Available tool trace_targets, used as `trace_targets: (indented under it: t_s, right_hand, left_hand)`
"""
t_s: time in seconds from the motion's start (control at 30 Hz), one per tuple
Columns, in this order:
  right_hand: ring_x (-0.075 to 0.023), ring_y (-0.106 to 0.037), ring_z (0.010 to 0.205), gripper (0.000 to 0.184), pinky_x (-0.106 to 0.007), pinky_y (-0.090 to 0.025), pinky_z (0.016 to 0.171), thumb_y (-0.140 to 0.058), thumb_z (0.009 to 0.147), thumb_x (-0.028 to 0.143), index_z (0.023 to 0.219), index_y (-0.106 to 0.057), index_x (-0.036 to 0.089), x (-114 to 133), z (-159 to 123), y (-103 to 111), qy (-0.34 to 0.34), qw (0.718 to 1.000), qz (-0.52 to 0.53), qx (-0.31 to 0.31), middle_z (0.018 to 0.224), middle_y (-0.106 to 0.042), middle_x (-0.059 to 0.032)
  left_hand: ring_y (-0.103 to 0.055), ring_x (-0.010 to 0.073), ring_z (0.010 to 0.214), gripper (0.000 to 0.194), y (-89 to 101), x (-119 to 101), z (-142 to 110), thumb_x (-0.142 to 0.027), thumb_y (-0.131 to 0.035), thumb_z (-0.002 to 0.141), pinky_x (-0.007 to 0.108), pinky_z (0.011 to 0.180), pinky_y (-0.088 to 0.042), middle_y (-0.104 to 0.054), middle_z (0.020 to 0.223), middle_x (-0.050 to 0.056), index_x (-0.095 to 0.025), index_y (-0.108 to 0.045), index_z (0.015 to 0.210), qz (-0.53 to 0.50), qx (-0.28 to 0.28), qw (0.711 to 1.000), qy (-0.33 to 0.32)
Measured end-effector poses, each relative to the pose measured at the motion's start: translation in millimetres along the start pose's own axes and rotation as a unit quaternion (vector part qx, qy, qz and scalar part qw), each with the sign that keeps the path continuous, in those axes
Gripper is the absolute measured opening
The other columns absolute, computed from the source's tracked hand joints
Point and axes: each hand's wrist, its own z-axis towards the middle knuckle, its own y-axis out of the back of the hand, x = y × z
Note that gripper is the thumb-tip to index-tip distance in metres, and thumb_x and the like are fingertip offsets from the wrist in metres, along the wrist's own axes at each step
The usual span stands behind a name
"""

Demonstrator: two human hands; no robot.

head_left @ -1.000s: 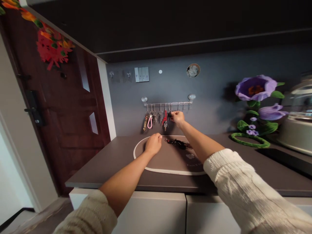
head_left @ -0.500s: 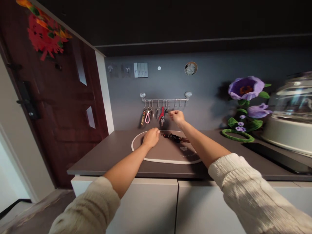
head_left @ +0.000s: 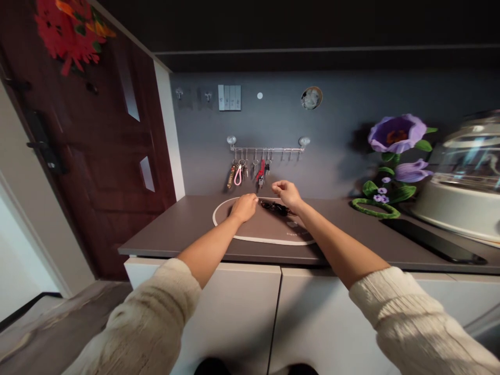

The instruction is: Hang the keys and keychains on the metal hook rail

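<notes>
Desk (head_left: pixel 167 229), brown-gray, spans the view above white cabinet doors (head_left: pixel 230 307); maroon door (head_left: pixel 101 172) w/ red flowers (head_left: pixel 64 34) at far L. Gray wall panel (head_left: pixel 336 156) stands behind desk. At far R, clear-domed appliance (head_left: pixel 464 208) sits on desk; L of it, purple flower ornament (head_left: pixel 397 135) w/ green leaves & ring base; in front of both, flat black slab (head_left: pixel 433 242). Rounded brown mat (head_left: pixel 253 229), pale-edged, lies mid-desk.

Clear hook rail (head_left: pixel 269 150), fixed by a suction cup at each end, runs across wall panel above mat. L hand (head_left: pixel 245 207): fingers curled, low over L part of mat; underside hidden, so cannot tell if it grasps anything. R hand (head_left: pixel 288 194): released, fingers loosely bent, thumb near fingertips; it hovers below & R of the hung keys, near the black key bunch (head_left: pixel 276 208), which lies on mat betw. the hands.

Hung from rail, L to R: tan "Love" strap (head_left: pixel 232 177), pink loop (head_left: pixel 238 176) w/ keys beside it, a single key (head_left: pixel 255 167) on a ring, red strap (head_left: pixel 261 171) w/ silver key, small black fob (head_left: pixel 267 168). R-hand hooks of rail bare.
</notes>
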Motion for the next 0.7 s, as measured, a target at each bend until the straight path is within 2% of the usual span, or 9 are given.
trace_targets:
  t_s: [0.1, 0.2, 0.4, 0.5, 0.7]
  right_hand:
    - [-0.0101, -0.055, 0.068, 0.007, -0.023, -0.042, 0.069, -0.055, 0.072, 0.018, 0.076, -0.06, 0.015, -4, -6, 0, 0.027, 0.996, -0.085, 0.006, 0.075, -0.063, -0.0021]
    - [-0.0118, -0.056, 0.071, 0.01, -0.024, -0.041, 0.071, -0.055, 0.074, 0.02, 0.08, -0.063, 0.017, -9, -12, 1, 0.054, 0.98, -0.19, 0.025, 0.079, -0.065, -0.0026]
    - [-0.0174, -0.056, 0.088, 0.018, -0.028, -0.035, 0.084, -0.05, 0.079, 0.018, 0.086, -0.067, 0.017, -16, -15, 2, 0.147, 0.912, -0.37, 0.1, 0.093, -0.066, -0.0081]
    - [-0.0192, -0.053, 0.094, 0.023, -0.03, -0.032, 0.087, -0.047, 0.082, 0.019, 0.092, -0.067, 0.017, -20, -13, 0, 0.155, 0.885, -0.425, 0.11, 0.099, -0.063, -0.0099]
    - [-0.0205, -0.051, 0.091, 0.024, -0.029, -0.035, 0.081, -0.046, 0.082, 0.021, 0.093, -0.068, 0.019, -24, -12, -3, 0.151, 0.854, -0.481, 0.129, 0.097, -0.062, -0.0108]
  left_hand:
    - [-0.056, 0.018, 0.088, 0.028, 0.3, 0, 0, -0.025, -0.03, 0.088, 0.029, 0.077, -0.039, -0.063, 0.093, 0.009, -0.016, -0.057, 0.088, 0.002, 0.006, 1.0, -0.003]
    - [-0.056, 0.018, 0.088, 0.027, 0.0, 1, 1, -0.025, -0.031, 0.088, 0.029, 0.077, -0.039, -0.062, 0.094, 0.009, -0.016, -0.057, 0.088, -0.003, 0.01, 1.0, -0.006]
    - [-0.055, 0.0182, 0.09, 0.026, -0.1, 2, 1, -0.025, -0.032, 0.088, 0.029, 0.079, -0.039, -0.062, 0.095, 0.009, -0.017, -0.057, 0.09, -0.017, 0.017, 1.0, -0.006]
    - [-0.055, 0.0177, 0.09, 0.026, 0.3, 2, 1, -0.024, -0.033, 0.088, 0.028, 0.079, -0.039, -0.062, 0.096, 0.009, -0.016, -0.057, 0.091, -0.017, 0.02, 1.0, -0.006]
    - [-0.056, 0.0184, 0.089, 0.026, 0.3, 3, 2, -0.024, -0.033, 0.087, 0.029, 0.078, -0.04, -0.063, 0.093, 0.009, -0.015, -0.057, 0.089, -0.013, 0.02, 1.0, -0.008]
